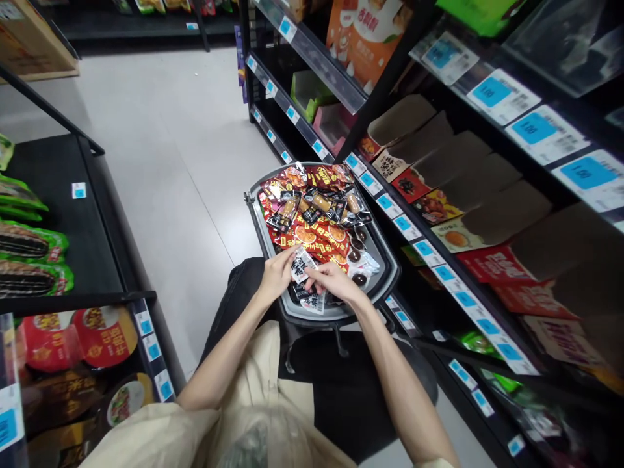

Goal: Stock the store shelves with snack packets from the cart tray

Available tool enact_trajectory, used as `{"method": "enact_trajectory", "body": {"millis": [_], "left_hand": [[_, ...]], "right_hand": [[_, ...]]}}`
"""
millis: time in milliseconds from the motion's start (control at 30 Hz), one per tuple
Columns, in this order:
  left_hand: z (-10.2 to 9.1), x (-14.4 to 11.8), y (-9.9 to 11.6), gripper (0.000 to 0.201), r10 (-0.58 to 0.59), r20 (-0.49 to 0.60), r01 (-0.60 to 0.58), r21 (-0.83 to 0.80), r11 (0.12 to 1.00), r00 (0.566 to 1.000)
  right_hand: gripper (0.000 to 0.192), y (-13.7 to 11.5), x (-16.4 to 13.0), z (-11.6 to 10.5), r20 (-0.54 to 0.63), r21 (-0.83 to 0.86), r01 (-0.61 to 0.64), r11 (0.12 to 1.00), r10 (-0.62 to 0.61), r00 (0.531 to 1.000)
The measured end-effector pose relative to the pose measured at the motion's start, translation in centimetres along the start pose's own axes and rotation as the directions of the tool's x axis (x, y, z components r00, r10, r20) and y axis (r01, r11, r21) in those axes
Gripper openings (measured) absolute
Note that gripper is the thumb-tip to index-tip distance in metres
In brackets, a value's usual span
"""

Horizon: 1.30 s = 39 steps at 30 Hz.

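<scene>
My left hand [277, 276] pinches the upper left edge of a small white snack packet [302, 263] with black characters. At the packet's lower right, the fingers of my right hand [336, 281] are closed on it too. Both hands are over a grey basket [312, 318] filled with packaged snacks. Below the held packet lies another black-and-white packet [312, 302]. Just beyond my hands are red packets [322, 237], then clear-and-black packets [316, 207] with brown contents, and dark red packets [329, 174] at the far end. Dark round pieces [357, 244] run along the right side.
A shelf on the right holds open cardboard display boxes [478, 188] behind a strip of price tags [441, 268]. Left, a black rack [78, 227] carries green snack bags [34, 260] and red-lidded tubs [78, 338]. Grey floor [160, 130] runs between them. A cardboard box [34, 39] stands far left.
</scene>
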<state>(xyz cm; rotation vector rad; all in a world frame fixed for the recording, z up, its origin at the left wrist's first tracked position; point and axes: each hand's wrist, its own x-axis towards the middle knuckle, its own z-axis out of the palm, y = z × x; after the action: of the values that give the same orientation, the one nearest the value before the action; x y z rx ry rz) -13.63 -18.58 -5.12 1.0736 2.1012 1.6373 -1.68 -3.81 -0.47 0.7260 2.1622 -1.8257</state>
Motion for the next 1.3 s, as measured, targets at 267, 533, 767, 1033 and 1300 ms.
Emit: {"method": "enact_trajectory", "body": {"millis": [267,533,767,1033,1300], "left_hand": [[-0.8,0.1,0.2,0.036,-0.151,0.019,0.152,-0.138,0.979,0.988],[0.3,0.0,-1.9,0.047,-0.149,-0.005,0.149,0.026,0.988,0.989],[0.3,0.3,-1.6,0.038,-0.007,0.121,0.004,0.029,1.0,0.993],[0.4,0.9,-1.2,0.036,0.08,0.084,-0.087,0.086,0.992,0.993],[-0.1,0.8,0.1,0.032,0.137,0.13,-0.156,0.15,0.976,0.982]], "right_hand": [[0.047,0.2,0.2,1.6,-0.268,0.278,0.065,0.958,0.013,0.963],[0.052,-0.7,-0.3,-0.4,-0.298,0.516,0.272,0.812,-0.127,0.946],[0.04,-10.2,-7.0,-11.4,-0.826,0.305,0.675,0.672,-0.165,0.538],[0.029,-29.4,-8.4,-28.4,-0.977,-0.133,0.858,0.496,-0.214,-0.027],[0.026,-24.2,-8.6,-21.0,-0.847,-0.156,0.641,0.751,-0.435,0.304]]}}
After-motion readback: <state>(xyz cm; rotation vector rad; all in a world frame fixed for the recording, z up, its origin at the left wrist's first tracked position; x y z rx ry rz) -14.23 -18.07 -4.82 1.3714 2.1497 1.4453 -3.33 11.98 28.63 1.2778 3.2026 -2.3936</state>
